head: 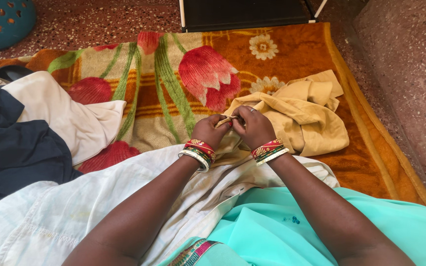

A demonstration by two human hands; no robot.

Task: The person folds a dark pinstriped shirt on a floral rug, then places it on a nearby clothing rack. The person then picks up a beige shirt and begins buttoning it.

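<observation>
Covering speckled floor (99, 19): floral blanket (173, 74)

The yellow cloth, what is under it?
The tan-yellow cloth lies on a flowered orange blanket, which shows all around it. Its near edge is pinched by the left hand and right hand. The blanket's pattern beneath the cloth is covered.

Arms: both stretched forward, converging at the middle
Left hand (209, 130): fingers curled in, pinching (knuckles up)
Right hand (255, 126): fingers bent, pinching, touching the left
Wrists: side by side, bangled
</observation>
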